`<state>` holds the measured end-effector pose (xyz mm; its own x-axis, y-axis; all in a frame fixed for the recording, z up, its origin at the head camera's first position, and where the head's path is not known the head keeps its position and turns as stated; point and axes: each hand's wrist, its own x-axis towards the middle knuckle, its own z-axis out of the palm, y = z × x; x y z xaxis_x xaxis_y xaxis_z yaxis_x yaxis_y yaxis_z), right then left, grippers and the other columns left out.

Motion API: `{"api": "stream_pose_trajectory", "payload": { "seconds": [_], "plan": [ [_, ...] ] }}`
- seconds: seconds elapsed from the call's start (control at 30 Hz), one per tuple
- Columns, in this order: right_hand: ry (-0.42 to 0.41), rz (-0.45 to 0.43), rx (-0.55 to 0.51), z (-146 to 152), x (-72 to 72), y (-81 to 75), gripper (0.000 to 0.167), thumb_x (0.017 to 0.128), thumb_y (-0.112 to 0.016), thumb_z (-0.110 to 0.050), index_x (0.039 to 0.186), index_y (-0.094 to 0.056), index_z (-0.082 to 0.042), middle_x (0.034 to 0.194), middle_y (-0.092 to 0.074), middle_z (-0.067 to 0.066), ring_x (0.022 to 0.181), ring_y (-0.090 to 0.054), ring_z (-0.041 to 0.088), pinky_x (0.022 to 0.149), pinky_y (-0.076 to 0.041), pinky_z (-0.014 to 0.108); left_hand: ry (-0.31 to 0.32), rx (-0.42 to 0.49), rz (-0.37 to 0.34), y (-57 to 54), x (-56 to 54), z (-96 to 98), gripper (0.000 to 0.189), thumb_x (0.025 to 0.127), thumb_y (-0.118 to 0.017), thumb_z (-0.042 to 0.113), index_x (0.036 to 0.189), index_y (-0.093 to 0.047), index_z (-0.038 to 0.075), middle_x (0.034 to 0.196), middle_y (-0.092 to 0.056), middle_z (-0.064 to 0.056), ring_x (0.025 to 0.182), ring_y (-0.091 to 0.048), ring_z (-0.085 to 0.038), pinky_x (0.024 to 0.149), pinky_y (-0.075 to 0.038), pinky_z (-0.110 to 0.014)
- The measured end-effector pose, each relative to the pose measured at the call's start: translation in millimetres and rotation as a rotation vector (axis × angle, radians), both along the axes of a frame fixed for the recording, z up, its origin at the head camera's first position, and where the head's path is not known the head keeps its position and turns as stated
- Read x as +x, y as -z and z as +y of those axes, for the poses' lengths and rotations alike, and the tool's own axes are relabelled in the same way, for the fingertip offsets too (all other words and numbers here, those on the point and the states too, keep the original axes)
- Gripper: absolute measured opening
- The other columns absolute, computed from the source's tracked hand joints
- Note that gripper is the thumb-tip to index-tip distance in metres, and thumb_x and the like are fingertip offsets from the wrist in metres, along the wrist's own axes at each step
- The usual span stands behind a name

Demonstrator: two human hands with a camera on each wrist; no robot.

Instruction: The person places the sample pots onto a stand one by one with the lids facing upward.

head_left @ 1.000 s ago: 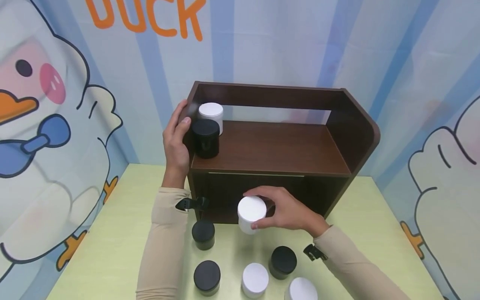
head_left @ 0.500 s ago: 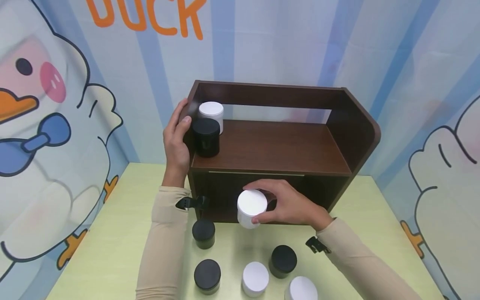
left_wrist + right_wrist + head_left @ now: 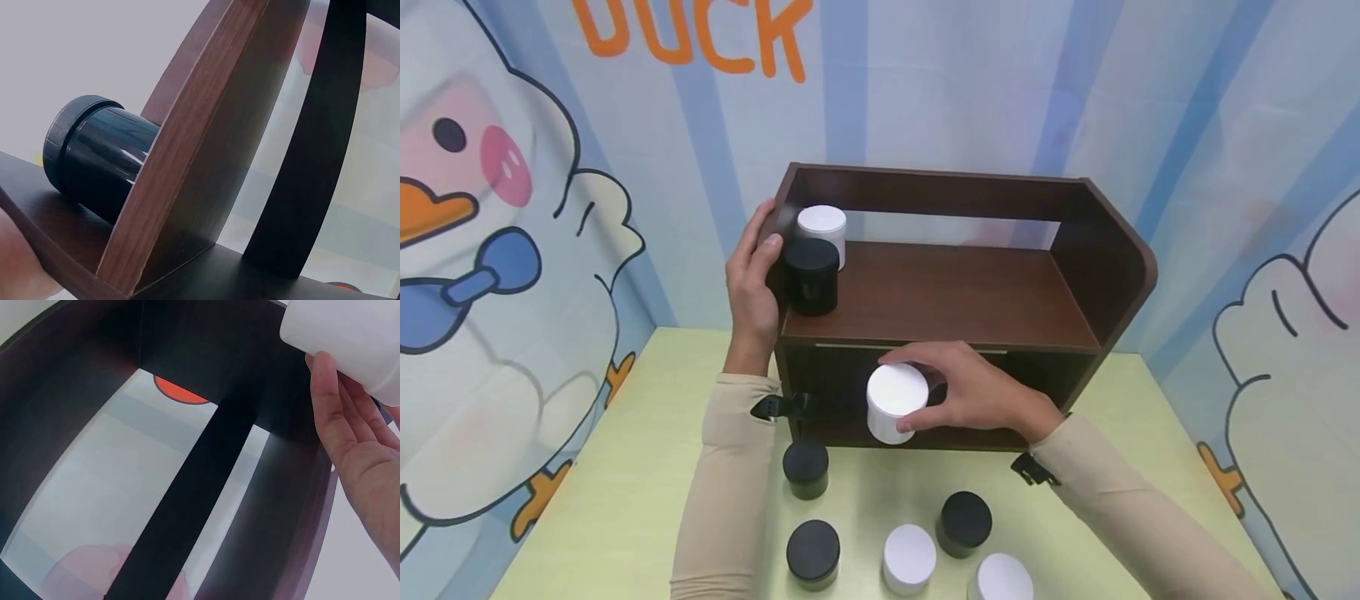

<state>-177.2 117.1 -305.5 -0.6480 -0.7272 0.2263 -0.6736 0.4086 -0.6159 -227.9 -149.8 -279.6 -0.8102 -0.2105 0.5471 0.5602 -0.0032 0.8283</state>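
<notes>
Right hand [image 3: 970, 392] is pinching one white jar [image 3: 895, 410]: cylindrical, smooth, plain, its flat lid [image 3: 898, 387] facing up. Jar is hanging before the shelf's [image 3: 958, 292] lower compartment [image 3: 838, 379]. Left hand [image 3: 752, 292] is resting, fingers extended, against the shelf's left side.

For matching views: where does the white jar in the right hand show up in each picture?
Head: the white jar is just below centre, overlapping the lower half of the brown shelf.
Left wrist: not in it.
Right wrist: top right corner, cropped, in the right hand.
Shared landmark: the brown shelf, in all three.
</notes>
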Motion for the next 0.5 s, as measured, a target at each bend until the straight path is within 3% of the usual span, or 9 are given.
{"api": "stream_pose_trajectory", "payload": {
  "seconds": [0.5],
  "plan": [
    [0.04, 0.05, -0.022, 1.5, -16.4, -32.5, 0.066, 0.074, -0.09, -0.026, 0.133, -0.062, -0.014, 0.129, -0.068, 0.004, 0.11, -0.063, 0.02, 0.091, -0.059, 0.039, -0.003, 0.003, 0.0, 0.2, -0.3, -0.3, 0.052, 0.1, -0.043, 0.028, 0.151, -0.047, 0.019, 0.155, -0.048, 0.0, 0.141, -0.045, -0.016, 0.118, -0.037, -0.043]
  ]
}}
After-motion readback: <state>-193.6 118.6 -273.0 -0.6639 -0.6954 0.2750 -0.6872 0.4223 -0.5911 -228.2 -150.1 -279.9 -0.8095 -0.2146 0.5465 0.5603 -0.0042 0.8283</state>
